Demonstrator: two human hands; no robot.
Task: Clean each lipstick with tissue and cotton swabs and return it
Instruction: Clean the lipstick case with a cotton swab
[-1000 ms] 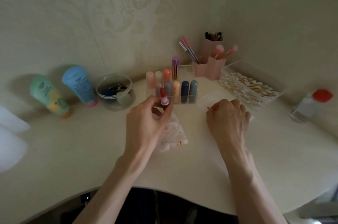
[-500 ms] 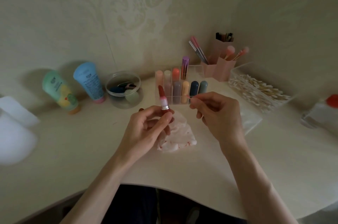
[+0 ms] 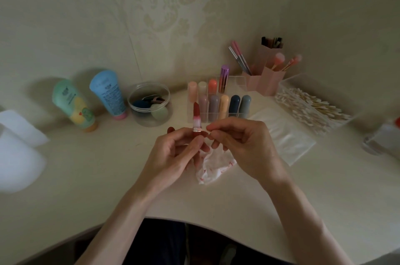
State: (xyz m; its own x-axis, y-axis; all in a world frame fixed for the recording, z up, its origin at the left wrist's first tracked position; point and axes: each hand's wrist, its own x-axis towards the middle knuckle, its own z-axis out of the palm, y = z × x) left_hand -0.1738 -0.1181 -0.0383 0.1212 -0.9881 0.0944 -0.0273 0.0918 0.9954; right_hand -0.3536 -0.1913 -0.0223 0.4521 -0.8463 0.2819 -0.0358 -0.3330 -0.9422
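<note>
Nearest, above the curved front edge of the desk (image 3: 216, 210), both hands meet: the left hand (image 3: 173, 152) grips the base of an uncapped red lipstick (image 3: 196, 118) and holds it upright, while the right hand (image 3: 244, 145) has thumb and forefinger pinched on something thin, most likely a cotton swab (image 3: 208, 133), its tip right at the lipstick's collar. Under the hands lies a crumpled tissue (image 3: 216, 167) with red smears, so the tissue wipe looks done for this stick and the swab detailing appears to be the step in hand; capping it and returning it are left. I cannot see its cap. Beyond the hands stands the clear organizer (image 3: 240, 83) with nine capped lipsticks in two rows; whether any of those are cleaned cannot be told. To the right of it lie a flat tissue pack (image 3: 287, 137) and, farther back, the clear box of swabs (image 3: 311, 109)
</note>
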